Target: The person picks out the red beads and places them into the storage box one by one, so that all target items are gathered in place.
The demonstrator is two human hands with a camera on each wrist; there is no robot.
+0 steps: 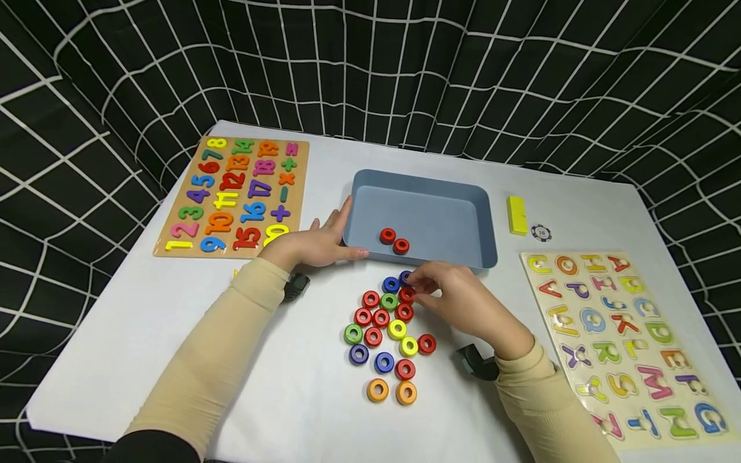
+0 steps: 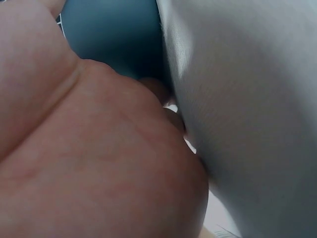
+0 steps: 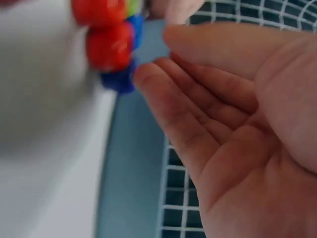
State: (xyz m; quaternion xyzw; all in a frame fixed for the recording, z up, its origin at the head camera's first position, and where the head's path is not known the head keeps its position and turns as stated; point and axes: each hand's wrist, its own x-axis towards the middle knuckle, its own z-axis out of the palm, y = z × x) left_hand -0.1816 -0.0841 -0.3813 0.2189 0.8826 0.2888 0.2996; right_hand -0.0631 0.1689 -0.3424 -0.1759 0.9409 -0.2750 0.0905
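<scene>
My left hand (image 1: 318,246) rests against the left end of a blue-grey tray (image 1: 425,193), its fingers extended and the thumb at the front rim. Two red rings (image 1: 401,246) lie inside the tray near its front left. Just in front of the tray, my right hand (image 1: 457,296) reaches to the top of a group of coloured rings. Its fingertips are beside a red ring (image 1: 407,295) and a dark blue ring (image 1: 405,278); in the right wrist view nothing sits between thumb and fingers. The left wrist view shows mostly palm.
More red, green, yellow, blue and orange rings (image 1: 378,390) spread toward the front. A number board (image 1: 231,196) lies at the left, a letter board (image 1: 625,347) at the right. Beside the tray are a yellow block (image 1: 517,215) and a chip (image 1: 541,233). Black grid curtains (image 1: 393,71) surround the table.
</scene>
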